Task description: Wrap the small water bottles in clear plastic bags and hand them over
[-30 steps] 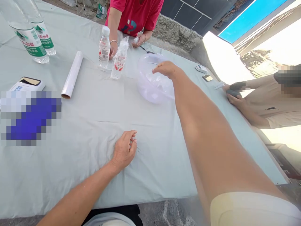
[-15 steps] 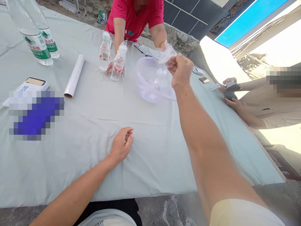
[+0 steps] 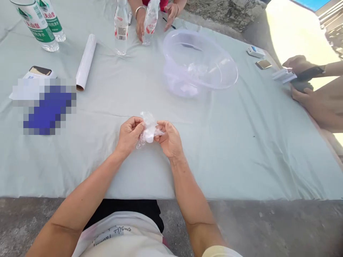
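A crumpled piece of clear plastic film (image 3: 149, 129) is held up between my two hands, above the cloth near the table's front edge. My left hand (image 3: 130, 135) pinches its left side between thumb and fingers. On the other side, the fingers of my right hand (image 3: 170, 140) close on its right edge. Beyond my hands stands a pale translucent basin (image 3: 184, 89), with more crumpled clear plastic (image 3: 195, 70) inside it.
A white roll (image 3: 86, 64) lies left of centre. Water bottles (image 3: 41, 34) stand at the far left. Across the table, a person's hands (image 3: 140, 26) hold a plastic-wrapped bottle (image 3: 150, 23) beside another bottle (image 3: 121, 32). On the right, another person's hands (image 3: 301, 94) hold a dark object.
My right hand has drawn back from over the basin with the plastic film. My left hand has moved up and taken hold of it too. The view has shifted down.
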Action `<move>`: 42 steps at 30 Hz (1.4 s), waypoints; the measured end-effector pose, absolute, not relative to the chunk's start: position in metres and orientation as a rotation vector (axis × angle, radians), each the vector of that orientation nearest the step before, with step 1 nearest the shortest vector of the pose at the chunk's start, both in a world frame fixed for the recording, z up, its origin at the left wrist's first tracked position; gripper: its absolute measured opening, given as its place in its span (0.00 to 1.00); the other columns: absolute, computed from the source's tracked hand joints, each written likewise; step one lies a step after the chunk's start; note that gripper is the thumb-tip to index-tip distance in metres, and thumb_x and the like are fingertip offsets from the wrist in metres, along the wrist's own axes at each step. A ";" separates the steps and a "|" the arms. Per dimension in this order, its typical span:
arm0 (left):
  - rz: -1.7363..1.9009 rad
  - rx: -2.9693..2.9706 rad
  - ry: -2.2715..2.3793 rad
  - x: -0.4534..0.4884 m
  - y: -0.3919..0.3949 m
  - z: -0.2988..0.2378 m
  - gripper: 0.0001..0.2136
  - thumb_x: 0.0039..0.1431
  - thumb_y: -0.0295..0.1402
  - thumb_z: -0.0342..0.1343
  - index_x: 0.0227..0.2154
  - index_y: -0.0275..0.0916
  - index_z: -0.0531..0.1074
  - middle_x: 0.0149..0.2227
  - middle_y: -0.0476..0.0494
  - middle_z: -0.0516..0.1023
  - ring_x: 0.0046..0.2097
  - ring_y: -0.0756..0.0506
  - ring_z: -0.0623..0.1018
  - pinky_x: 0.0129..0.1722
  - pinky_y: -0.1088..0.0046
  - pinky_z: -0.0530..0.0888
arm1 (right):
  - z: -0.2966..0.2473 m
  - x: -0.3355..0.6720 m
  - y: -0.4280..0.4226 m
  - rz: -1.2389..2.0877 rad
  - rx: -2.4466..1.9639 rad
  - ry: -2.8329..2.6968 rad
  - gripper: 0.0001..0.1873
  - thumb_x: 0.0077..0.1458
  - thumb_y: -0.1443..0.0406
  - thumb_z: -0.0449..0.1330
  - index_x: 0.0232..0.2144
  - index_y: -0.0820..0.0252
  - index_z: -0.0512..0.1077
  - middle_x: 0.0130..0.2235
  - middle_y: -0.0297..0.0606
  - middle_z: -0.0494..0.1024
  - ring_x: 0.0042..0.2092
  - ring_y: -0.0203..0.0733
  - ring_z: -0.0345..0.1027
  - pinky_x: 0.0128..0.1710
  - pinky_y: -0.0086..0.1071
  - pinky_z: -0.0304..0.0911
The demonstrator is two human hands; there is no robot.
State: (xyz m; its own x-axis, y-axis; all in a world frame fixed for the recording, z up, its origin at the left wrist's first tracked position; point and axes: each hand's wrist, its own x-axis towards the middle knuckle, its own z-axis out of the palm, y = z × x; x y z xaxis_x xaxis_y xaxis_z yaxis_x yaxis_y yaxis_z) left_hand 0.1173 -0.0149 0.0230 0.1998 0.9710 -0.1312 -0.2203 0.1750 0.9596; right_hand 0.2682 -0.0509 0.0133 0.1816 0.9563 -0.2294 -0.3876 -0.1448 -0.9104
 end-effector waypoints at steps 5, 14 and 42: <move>0.970 1.079 0.901 0.120 -0.020 0.024 0.11 0.60 0.42 0.59 0.29 0.39 0.71 0.27 0.51 0.71 0.26 0.53 0.70 0.24 0.77 0.70 | 0.014 0.272 -0.055 1.315 -1.178 -0.783 0.20 0.41 0.56 0.74 0.38 0.49 0.75 0.36 0.31 0.73 0.33 0.35 0.67 0.30 0.30 0.67; 0.812 1.250 0.912 0.119 -0.021 0.027 0.12 0.53 0.32 0.62 0.41 0.40 0.72 0.38 0.47 0.77 0.32 0.51 0.76 0.27 0.77 0.74 | 0.014 0.273 -0.055 1.155 -1.116 -0.751 0.13 0.45 0.63 0.70 0.35 0.51 0.75 0.32 0.28 0.74 0.30 0.32 0.69 0.32 0.29 0.67; 1.037 1.115 0.856 0.111 -0.014 0.021 0.11 0.53 0.43 0.68 0.35 0.43 0.82 0.36 0.48 0.81 0.40 0.48 0.78 0.42 0.69 0.75 | 0.011 0.289 -0.048 1.377 -1.052 -0.465 0.19 0.39 0.54 0.76 0.27 0.54 0.72 0.32 0.29 0.79 0.35 0.33 0.74 0.33 0.27 0.70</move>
State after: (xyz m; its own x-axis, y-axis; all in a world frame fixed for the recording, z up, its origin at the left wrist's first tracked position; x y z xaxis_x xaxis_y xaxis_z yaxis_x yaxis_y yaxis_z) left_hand 0.1108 -0.0141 0.0210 0.3034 0.9521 -0.0372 -0.2172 0.1071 0.9702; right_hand 0.2893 -0.0479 0.0105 0.1987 0.9341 -0.2967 -0.5623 -0.1393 -0.8151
